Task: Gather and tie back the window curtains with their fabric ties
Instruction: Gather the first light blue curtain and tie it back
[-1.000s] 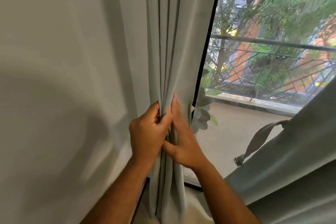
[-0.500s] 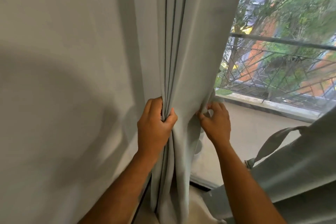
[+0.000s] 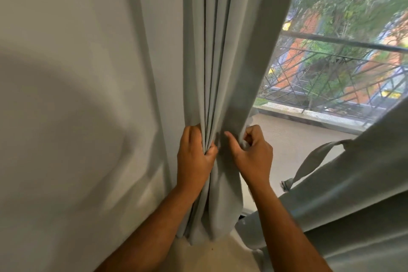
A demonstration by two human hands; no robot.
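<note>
A pale grey-green curtain (image 3: 223, 55) hangs in gathered pleats beside the wall. My left hand (image 3: 194, 159) grips the bunched pleats on their left side, thumb pressed into the folds. My right hand (image 3: 254, 157) pinches the curtain's right edge with curled fingers, level with the left hand. A second curtain panel (image 3: 357, 201) drapes across the lower right. From it hangs a fabric tie (image 3: 309, 161), a loose strip ending near the window's bottom edge. Neither hand touches that tie.
A plain white wall (image 3: 77, 95) fills the left half. The window glass (image 3: 331, 73) shows a balcony floor, a metal railing and trees outside. A strip of light floor (image 3: 212, 254) shows between my forearms.
My right hand has left the pleats, moved right to the curtain's free edge, then drawn that edge back toward the left hand. The left hand keeps its grip. The view has shifted left.
</note>
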